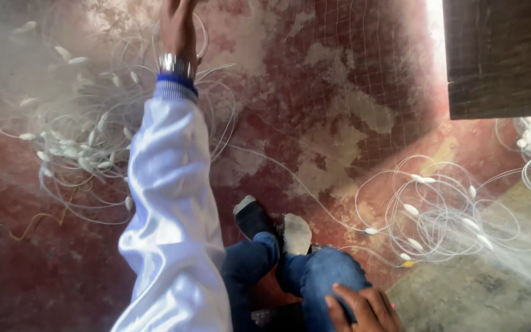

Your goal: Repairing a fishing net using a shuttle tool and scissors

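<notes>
Our left hand point(178, 27) reaches to the frame's top edge, grip cut off so we cannot tell, over the fishing net point(87, 138) heaped upper left with white floats, while our right hand point(364, 307) rests unclenched, flat on the knee point(324, 270), bottom centre.

Dim; sunlight streak upper right; left edge hazy.
</notes>
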